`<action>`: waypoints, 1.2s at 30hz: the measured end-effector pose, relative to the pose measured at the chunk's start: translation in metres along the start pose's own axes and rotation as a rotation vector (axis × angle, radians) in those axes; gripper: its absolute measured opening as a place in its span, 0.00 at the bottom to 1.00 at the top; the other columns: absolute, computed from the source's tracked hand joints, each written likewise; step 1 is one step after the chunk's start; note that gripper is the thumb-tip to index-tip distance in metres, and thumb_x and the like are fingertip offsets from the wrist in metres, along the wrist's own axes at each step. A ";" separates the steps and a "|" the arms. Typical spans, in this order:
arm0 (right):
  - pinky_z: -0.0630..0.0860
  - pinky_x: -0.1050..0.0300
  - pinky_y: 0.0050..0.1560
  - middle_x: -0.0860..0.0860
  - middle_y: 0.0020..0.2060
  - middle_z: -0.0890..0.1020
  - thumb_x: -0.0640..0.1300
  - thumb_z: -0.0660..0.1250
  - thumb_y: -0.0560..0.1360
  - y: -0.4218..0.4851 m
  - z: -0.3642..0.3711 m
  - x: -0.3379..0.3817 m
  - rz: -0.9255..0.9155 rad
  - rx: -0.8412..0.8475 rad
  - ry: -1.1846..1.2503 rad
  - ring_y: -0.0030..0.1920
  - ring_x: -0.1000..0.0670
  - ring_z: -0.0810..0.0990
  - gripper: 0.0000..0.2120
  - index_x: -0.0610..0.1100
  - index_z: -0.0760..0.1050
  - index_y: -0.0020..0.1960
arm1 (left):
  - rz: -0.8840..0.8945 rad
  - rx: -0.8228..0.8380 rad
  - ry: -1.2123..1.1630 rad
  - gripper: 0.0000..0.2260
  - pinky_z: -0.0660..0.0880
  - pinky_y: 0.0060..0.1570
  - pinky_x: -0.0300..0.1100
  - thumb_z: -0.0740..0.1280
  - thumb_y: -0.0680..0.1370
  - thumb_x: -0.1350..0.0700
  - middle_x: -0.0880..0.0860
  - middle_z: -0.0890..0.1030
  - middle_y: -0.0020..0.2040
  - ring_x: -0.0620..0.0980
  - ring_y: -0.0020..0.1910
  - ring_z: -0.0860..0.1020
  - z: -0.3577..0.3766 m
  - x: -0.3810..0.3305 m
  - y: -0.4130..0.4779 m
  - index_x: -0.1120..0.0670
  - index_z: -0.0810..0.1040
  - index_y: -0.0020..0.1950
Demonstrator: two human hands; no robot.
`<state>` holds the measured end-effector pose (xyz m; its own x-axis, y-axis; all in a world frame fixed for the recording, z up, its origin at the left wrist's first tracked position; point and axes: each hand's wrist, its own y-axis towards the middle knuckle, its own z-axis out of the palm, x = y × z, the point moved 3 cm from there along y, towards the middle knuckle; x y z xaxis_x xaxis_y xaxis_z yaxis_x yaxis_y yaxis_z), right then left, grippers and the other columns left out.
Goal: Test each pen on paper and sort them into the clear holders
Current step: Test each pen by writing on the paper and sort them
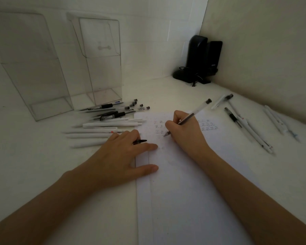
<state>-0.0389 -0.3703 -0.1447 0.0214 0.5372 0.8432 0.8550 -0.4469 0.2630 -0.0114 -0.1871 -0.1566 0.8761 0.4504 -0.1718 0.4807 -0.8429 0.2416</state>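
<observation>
My right hand (183, 131) grips a clear pen with a black end (196, 112), its tip touching the white paper (184, 174) among rows of small written marks. My left hand (120, 156) lies flat on the paper's left edge, and a black pen cap (140, 141) sticks out between its fingers. A pile of black and white pens (111, 119) lies left of the paper. Several more pens (245, 124) lie to the right. Two clear holders (34, 71) (99, 59) stand at the back left, with nothing in them.
A black device with a cable (200, 61) stands in the far corner where two walls meet. The right wall runs close beside the right-hand pens. The desk surface (42, 165) is white.
</observation>
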 end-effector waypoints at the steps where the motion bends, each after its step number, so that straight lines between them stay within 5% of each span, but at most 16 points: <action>1: 0.61 0.64 0.25 0.45 0.28 0.63 0.37 0.63 0.70 0.000 0.000 0.000 0.005 -0.001 0.002 0.28 0.51 0.63 0.11 0.42 0.63 0.34 | -0.004 0.007 0.005 0.29 0.60 0.47 0.41 0.47 0.70 0.28 0.45 0.68 0.46 0.43 0.44 0.67 0.000 0.000 0.000 0.37 0.69 0.65; 17: 0.61 0.70 0.22 0.48 0.25 0.64 0.37 0.64 0.71 -0.002 0.001 0.003 0.005 0.027 -0.019 0.22 0.59 0.65 0.12 0.43 0.62 0.33 | 0.019 0.008 -0.006 0.30 0.59 0.49 0.41 0.46 0.70 0.28 0.44 0.67 0.46 0.42 0.46 0.67 0.000 0.001 0.001 0.38 0.68 0.66; 21: 0.63 0.64 0.27 0.52 0.25 0.60 0.35 0.63 0.71 0.000 0.000 0.001 0.019 -0.023 0.002 0.25 0.56 0.63 0.16 0.45 0.58 0.32 | 0.049 -0.061 -0.149 0.20 0.65 0.45 0.35 0.50 0.75 0.43 0.44 0.68 0.45 0.41 0.44 0.67 -0.003 -0.002 0.000 0.46 0.68 0.64; 26: 0.63 0.68 0.23 0.44 0.24 0.69 0.37 0.62 0.73 -0.002 -0.007 0.004 0.042 -0.086 0.171 0.18 0.59 0.65 0.11 0.40 0.63 0.35 | -0.117 -0.211 -0.373 0.12 0.68 0.44 0.23 0.55 0.80 0.61 0.53 0.78 0.49 0.39 0.38 0.73 -0.010 -0.001 0.006 0.59 0.68 0.63; 31: 0.63 0.65 0.23 0.51 0.20 0.70 0.46 0.67 0.75 -0.002 -0.008 0.015 -0.002 0.036 0.384 0.20 0.55 0.65 0.13 0.42 0.67 0.37 | -0.138 -0.276 -0.348 0.18 0.72 0.45 0.33 0.60 0.75 0.43 0.46 0.83 0.49 0.41 0.45 0.79 -0.016 0.010 0.003 0.53 0.75 0.56; 36: 0.64 0.60 0.26 0.47 0.23 0.75 0.43 0.58 0.74 -0.010 0.000 0.031 -0.068 0.311 0.765 0.24 0.50 0.71 0.11 0.37 0.74 0.38 | -0.111 -0.339 -0.305 0.18 0.66 0.41 0.21 0.64 0.73 0.42 0.48 0.83 0.44 0.31 0.42 0.72 -0.020 0.009 0.003 0.55 0.79 0.50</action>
<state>-0.0467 -0.3493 -0.1212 -0.2977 -0.1295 0.9458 0.9485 -0.1528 0.2776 -0.0009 -0.1794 -0.1383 0.7922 0.3826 -0.4754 0.6004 -0.6278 0.4953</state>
